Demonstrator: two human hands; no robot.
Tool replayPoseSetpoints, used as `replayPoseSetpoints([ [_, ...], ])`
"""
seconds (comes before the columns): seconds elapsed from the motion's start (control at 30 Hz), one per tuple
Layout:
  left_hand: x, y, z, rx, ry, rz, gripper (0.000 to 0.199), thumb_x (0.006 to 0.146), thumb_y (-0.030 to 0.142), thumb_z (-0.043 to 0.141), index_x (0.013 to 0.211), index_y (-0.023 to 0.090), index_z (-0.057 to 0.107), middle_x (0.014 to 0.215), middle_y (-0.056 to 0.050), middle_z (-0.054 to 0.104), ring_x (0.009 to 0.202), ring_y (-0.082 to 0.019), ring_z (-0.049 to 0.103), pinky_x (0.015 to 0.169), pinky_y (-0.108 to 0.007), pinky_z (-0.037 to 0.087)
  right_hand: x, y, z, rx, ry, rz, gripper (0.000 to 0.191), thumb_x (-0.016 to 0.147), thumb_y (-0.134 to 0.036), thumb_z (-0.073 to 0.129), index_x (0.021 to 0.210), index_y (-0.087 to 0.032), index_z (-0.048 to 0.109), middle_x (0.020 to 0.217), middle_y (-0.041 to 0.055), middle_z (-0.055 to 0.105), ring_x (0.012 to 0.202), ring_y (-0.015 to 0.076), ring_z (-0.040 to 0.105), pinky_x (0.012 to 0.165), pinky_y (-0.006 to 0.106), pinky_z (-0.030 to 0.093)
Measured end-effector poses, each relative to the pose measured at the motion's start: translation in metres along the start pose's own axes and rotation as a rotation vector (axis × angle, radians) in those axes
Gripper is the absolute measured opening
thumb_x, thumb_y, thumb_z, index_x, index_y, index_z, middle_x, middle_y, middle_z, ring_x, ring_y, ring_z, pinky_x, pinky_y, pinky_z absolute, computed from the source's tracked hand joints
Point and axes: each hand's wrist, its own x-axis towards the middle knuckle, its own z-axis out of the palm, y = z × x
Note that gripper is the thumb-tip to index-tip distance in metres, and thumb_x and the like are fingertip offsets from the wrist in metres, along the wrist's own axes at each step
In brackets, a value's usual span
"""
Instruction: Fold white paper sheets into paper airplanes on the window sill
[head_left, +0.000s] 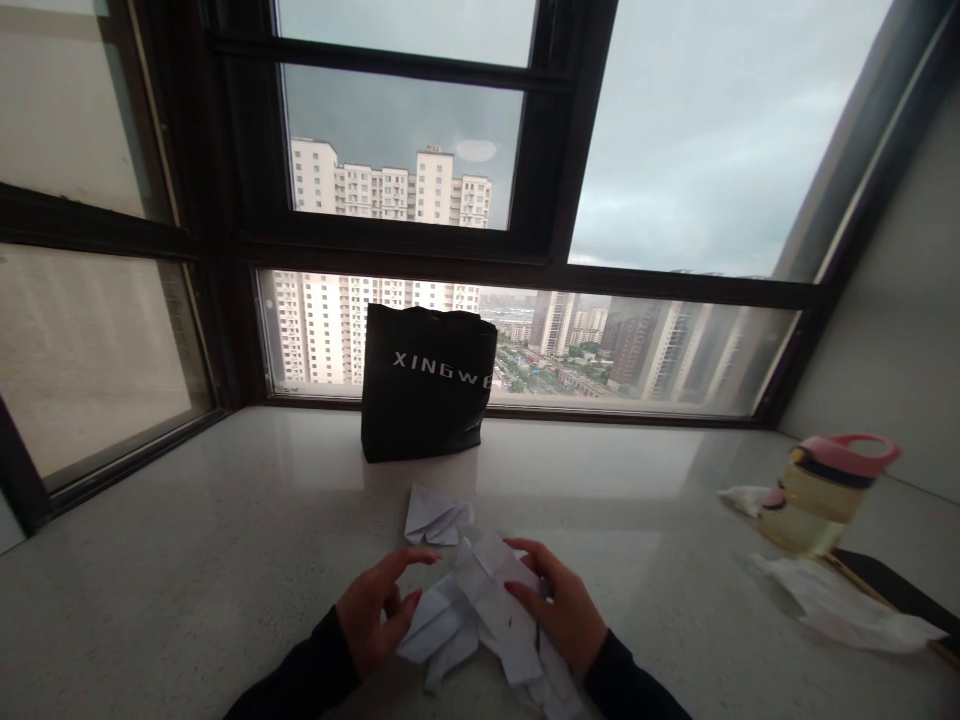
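Note:
Several folded white papers lie in a loose pile on the pale speckled sill, between my two hands. My left hand is at the pile's left edge, thumb and index finger apart, with nothing between them. On the right side, my right hand rests against the pile, its thumb and index finger apart over a folded white piece. One more folded white paper lies just beyond the pile. Behind it a black bag with white lettering stands upright near the window.
At the right stands a yellowish bottle with a pink lid. Crumpled white plastic lies in front of it, beside a dark flat object. Dark window frames border the sill.

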Motion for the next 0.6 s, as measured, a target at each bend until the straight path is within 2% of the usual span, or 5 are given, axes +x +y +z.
replayPoseSetpoints([
  [0.13,0.011,0.002,-0.021,0.309,-0.157,-0.095,0.038,0.067,0.027,0.045,0.105,0.028,0.047,0.089,0.003,0.063,0.037,-0.007,0.049,0.048,-0.02,0.041,0.003,-0.001,0.003,0.155,0.013,-0.052,0.034,0.077,-0.035,0.042,0.108,-0.02,0.046,0.086,0.0052,0.06,0.079,0.0182,0.057,0.065,0.028,0.047],
  [0.2,0.02,0.003,-0.031,0.474,-0.187,-0.142,0.031,0.071,0.032,0.04,0.1,0.028,0.051,0.089,0.002,0.064,0.046,-0.012,0.056,0.054,-0.024,0.042,0.001,0.0,0.006,0.051,0.001,-0.126,0.034,0.077,-0.036,0.042,0.107,-0.021,0.049,0.101,0.008,0.056,0.093,0.0205,0.052,0.078,0.033,0.042],
  [0.3,0.037,0.0,-0.033,0.593,-0.196,-0.147,0.03,0.073,0.029,0.037,0.099,0.025,0.053,0.096,-0.002,0.061,0.079,-0.019,0.058,0.069,-0.029,0.042,-0.002,0.005,0.011,-0.196,0.056,-0.167,0.043,0.074,-0.04,0.046,0.113,-0.021,0.046,0.116,0.0093,0.047,0.109,0.0233,0.039,0.091,0.038,0.032],
  [0.43,0.061,-0.012,-0.01,0.608,-0.181,-0.179,0.042,0.072,0.034,0.041,0.109,0.016,0.047,0.114,-0.01,0.051,0.102,-0.025,0.047,0.084,-0.036,0.034,-0.006,0.015,0.013,-0.416,0.024,-0.12,0.068,0.068,-0.051,0.049,0.123,-0.014,0.034,0.125,0.0138,0.039,0.118,0.0291,0.025,0.095,0.048,0.019],
  [0.6,0.081,-0.031,0.026,0.606,-0.144,-0.286,0.069,0.066,0.047,0.049,0.121,0.008,0.033,0.126,-0.018,0.035,0.114,-0.036,0.03,0.088,-0.049,0.026,-0.008,0.013,0.016,-0.525,-0.238,-0.098,0.098,0.048,-0.061,0.058,0.127,-0.014,0.024,0.129,0.0131,0.032,0.121,0.0322,0.016,0.096,0.051,0.005],
])
